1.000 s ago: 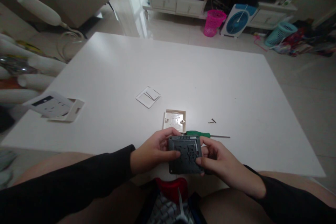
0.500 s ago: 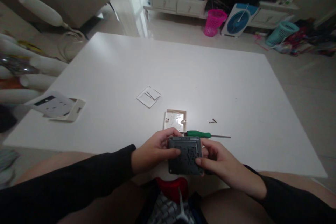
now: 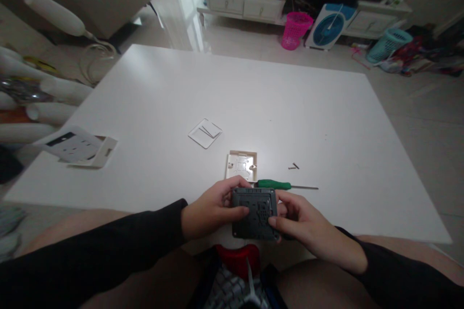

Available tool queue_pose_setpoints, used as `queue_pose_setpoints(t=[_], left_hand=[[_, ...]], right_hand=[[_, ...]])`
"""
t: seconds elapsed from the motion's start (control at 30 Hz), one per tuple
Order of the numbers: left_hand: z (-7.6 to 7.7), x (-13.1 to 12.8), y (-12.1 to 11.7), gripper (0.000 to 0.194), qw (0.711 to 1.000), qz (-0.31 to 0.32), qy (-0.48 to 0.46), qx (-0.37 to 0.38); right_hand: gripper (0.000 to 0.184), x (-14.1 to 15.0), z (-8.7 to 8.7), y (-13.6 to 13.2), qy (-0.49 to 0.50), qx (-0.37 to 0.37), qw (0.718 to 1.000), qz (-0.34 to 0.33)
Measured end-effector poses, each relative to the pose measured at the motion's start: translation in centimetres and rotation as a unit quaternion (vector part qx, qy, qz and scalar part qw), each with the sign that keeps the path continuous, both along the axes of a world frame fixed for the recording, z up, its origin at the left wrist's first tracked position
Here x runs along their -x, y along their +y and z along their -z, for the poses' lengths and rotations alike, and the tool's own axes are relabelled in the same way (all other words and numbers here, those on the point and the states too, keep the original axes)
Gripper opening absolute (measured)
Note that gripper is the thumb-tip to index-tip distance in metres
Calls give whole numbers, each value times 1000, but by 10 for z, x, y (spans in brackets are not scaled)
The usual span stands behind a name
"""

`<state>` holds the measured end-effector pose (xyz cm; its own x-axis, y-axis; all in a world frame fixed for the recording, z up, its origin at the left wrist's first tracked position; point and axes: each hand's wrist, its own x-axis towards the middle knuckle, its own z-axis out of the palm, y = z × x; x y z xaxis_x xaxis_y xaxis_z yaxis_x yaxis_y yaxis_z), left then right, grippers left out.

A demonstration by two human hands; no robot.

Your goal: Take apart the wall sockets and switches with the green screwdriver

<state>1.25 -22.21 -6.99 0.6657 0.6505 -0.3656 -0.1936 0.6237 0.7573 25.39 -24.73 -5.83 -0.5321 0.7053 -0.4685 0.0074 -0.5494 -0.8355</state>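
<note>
Between my two hands is a dark grey wall socket module [image 3: 250,227], held near the table's front edge. My left hand [image 3: 221,205] grips its left side, thumb across the face. My right hand [image 3: 299,219] pinches the right side, with the thumb on the lower right of the face. Just beyond lies an open white mounting box [image 3: 242,166]. A screwdriver with a green handle [image 3: 274,184] rests to the right of the box, its shaft pointing right. Two small screws [image 3: 294,166] lie farther right.
A white cover plate [image 3: 205,133] lies on the white table [image 3: 290,101], left of the mounting box. At the table's left edge, a printed sheet [image 3: 74,144] rests over a small carton [image 3: 105,152]. Beyond the table stand a pink basket [image 3: 296,31] and a fan [image 3: 329,28].
Both hands keep the same hold on the socket module. Everything in view has shifted only very slightly.
</note>
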Motion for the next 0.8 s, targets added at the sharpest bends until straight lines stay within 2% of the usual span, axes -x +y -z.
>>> queue_pose_setpoints(t=[0.4, 0.8], left_hand=[[-2, 0, 0, 43, 1000, 6, 24, -12], [0, 2, 0, 45, 997, 24, 52, -45]], right_hand=[[35, 3, -5, 2, 18, 11, 1000, 3], [36, 3, -3, 2, 11, 13, 1000, 3]])
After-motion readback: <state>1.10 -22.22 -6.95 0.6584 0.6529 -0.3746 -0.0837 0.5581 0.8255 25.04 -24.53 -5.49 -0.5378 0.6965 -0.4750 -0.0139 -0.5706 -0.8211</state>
